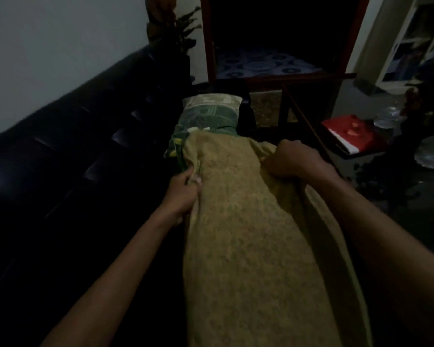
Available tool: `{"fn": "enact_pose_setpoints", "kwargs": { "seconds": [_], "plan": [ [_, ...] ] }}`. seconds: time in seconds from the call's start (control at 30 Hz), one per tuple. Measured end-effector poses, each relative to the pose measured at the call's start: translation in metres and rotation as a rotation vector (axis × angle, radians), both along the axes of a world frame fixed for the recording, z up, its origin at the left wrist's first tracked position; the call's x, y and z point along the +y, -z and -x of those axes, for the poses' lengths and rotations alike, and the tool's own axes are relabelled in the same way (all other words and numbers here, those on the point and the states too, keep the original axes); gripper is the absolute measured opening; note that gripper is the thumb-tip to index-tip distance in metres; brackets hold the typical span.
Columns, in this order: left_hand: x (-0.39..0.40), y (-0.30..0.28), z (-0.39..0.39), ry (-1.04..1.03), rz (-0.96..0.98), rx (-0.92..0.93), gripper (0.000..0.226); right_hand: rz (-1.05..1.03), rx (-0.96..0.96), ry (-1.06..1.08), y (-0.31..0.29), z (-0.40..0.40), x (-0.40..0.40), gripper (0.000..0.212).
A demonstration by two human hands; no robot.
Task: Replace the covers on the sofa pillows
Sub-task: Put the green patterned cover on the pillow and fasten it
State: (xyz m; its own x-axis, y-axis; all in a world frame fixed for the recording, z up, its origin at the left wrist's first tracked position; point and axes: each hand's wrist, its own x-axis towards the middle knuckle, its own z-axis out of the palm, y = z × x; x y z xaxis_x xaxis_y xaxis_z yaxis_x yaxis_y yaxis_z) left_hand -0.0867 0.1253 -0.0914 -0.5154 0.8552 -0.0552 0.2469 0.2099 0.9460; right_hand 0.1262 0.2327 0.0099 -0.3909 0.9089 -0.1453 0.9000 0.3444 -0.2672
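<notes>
So the long pillow (211, 116) lies lengthwise along the sofa (60, 151) seat, mostly inside the yellow-green cover (248, 234) — only its far end shows. Left hand (183, 191) and right hand (291, 159) each grip a side of the cover's opening. I'd tug both sides evenly toward that far end — otherwise it'll bunch.

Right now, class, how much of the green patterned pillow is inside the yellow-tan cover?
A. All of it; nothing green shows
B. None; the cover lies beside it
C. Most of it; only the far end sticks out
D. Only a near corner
C: the yellow-tan cover wraps the near length, while the green patterned pillow shows only beyond its far edge, where the left hand and right hand grip the cover.
</notes>
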Motion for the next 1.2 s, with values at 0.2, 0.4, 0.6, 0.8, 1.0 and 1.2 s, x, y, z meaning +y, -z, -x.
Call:
{"fn": "enact_pose_setpoints", "kwargs": {
  "seconds": [0.2,0.4,0.6,0.8,1.0,1.2],
  "plan": [
    [-0.087,0.117,-0.079,-0.005,0.206,-0.256,0.041,0.179,-0.276,-0.107,0.092,-0.029,-0.024,0.054],
    [-0.072,0.121,-0.065,-0.081,0.242,-0.249,0.042,0.073,-0.228,-0.042,0.107,-0.017,-0.03,0.058],
    [-0.057,0.107,-0.076,-0.069,0.217,-0.331,0.048,0.135,-0.132,-0.082,0.078,-0.017,-0.003,0.02],
    [-0.078,0.125,-0.137,-0.002,0.245,-0.271,0.04,-0.038,-0.406,-0.165,0.09,-0.021,-0.001,0.027],
    [-0.083,0.128,-0.148,0.074,0.316,-0.057,0.039,0.018,-0.218,-0.141,0.146,-0.018,0.002,0.075],
    [-0.05,0.114,-0.098,-0.111,0.349,-0.318,0.079,0.059,-0.201,-0.274,0.182,-0.016,-0.009,0.066]
  ]
}}
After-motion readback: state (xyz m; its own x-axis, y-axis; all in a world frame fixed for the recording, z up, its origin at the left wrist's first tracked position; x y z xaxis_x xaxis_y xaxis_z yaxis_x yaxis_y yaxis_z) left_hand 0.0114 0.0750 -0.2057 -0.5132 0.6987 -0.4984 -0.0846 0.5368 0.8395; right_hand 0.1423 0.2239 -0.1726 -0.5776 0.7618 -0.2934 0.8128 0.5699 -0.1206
